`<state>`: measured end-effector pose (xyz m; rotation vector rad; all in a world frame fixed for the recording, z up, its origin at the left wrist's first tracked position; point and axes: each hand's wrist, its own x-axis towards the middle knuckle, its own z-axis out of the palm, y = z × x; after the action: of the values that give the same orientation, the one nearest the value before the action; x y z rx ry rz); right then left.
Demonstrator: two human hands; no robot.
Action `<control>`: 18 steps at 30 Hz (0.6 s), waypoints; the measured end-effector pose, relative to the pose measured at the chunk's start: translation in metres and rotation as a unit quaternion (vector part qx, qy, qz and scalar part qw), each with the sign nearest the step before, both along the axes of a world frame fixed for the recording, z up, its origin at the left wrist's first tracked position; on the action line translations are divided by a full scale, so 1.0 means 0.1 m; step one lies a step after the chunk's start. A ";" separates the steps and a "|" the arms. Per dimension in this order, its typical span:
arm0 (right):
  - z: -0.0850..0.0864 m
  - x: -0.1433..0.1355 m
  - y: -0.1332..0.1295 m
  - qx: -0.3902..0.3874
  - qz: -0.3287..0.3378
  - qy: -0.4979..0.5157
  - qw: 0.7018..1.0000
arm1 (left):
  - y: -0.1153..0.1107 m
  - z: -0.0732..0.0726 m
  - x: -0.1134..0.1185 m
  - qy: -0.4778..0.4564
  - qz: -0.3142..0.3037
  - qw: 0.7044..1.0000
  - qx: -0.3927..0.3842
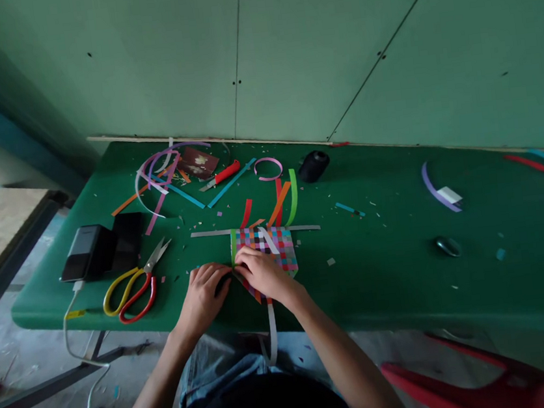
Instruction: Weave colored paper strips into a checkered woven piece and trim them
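A small woven piece (284, 248) of many-coloured checked strips lies near the front edge of the green table, with loose strip ends sticking out. My right hand (264, 272) rests over its left part, fingers pinched on its left edge. My left hand (208, 291) is curled beside that edge, its fingertips meeting those of the right; what they pinch is hidden. From the far side rise red, orange and green strips (294, 195). A white strip (272, 335) hangs off the table toward my lap.
Scissors (148, 270) with yellow and red handles lie left, beside a black power bank (86, 253) with a white cable. Farther back are a red utility knife (227, 172), loose strips (157, 171) and a black object (313, 166). A dark glossy object (448, 247) sits right.
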<state>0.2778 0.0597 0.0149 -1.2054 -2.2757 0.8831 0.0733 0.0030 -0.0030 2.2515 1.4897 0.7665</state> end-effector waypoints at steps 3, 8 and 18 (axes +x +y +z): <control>0.03 0.00 0.03 -0.001 0.010 -0.018 1.000 | 0.02 -0.04 0.01 0.001 0.015 1.000 0.005; 0.06 0.01 0.06 -0.001 0.024 -0.037 0.999 | 0.11 -0.07 0.04 0.018 0.023 1.000 -0.010; -0.02 0.10 -0.07 0.032 0.029 0.015 0.999 | 0.22 0.07 0.00 0.036 -0.044 0.998 -0.027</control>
<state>0.2882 0.0526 0.0130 -1.0960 -2.3068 0.8362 0.0732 0.0248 0.0043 2.3097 1.4153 0.6171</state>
